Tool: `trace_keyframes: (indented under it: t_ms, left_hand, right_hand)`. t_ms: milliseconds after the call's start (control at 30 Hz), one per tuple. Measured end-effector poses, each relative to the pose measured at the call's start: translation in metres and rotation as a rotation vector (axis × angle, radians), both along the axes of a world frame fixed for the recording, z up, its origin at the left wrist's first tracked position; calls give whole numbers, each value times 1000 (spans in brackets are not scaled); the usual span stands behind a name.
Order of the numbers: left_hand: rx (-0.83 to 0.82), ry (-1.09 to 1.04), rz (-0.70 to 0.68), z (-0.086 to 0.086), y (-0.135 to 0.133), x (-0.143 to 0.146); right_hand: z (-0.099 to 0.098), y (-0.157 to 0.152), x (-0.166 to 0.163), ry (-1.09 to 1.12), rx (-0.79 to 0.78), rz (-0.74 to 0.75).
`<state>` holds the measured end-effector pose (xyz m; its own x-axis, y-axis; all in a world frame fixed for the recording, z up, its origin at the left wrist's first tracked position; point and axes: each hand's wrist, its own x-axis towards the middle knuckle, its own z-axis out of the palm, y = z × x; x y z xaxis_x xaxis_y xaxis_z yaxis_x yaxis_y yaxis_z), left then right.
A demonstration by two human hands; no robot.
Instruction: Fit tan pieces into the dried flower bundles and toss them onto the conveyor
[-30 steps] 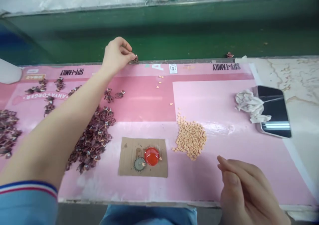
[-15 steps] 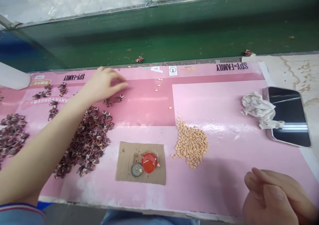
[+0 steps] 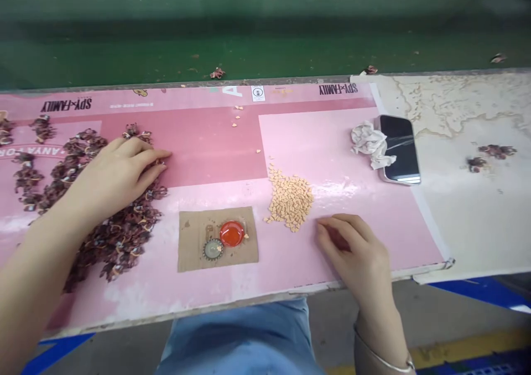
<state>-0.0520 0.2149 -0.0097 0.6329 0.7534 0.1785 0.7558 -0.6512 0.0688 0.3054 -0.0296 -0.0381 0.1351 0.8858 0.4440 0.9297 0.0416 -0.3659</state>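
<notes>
My left hand [image 3: 118,173] rests over a pile of small dark-red figures [image 3: 133,234] with pale bits on them. Its thumb and index finger are a little apart at the pile's right edge, touching figures there. On the right, my right hand [image 3: 359,248] is low over the pink sheet, thumb and index finger brought together; anything between them is too small to see. It is just right of a heap of tiny tan, heart-like pieces [image 3: 292,201]. Between the hands lies a cardboard piece [image 3: 191,256], bearing a red shallow cup [image 3: 231,234] and a bottle cap [image 3: 213,249].
A phone [image 3: 402,148] with crumpled tissue [image 3: 369,142] against it lies on the right. Beyond the pink sheet [image 3: 199,159] runs a green surface [image 3: 290,37]. Loose figures [image 3: 498,151] lie on the pale board [image 3: 468,198]. Several stray tan pieces [image 3: 238,117] dot the sheet.
The view has shifted right and down. My left hand has come back from the sheet's far side onto the figure pile. My right hand has moved left towards the tan heap.
</notes>
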Motion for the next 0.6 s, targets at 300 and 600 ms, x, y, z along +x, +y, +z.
trace_keyframes:
  t_ms: [300,600]
  left_hand:
    - [52,-90,6,10,-12,-5]
    - [39,-267,193,35,-69,-14]
  right_hand:
    - [6,20,1,-148,-27,93]
    - [14,21,1,-188,11,159]
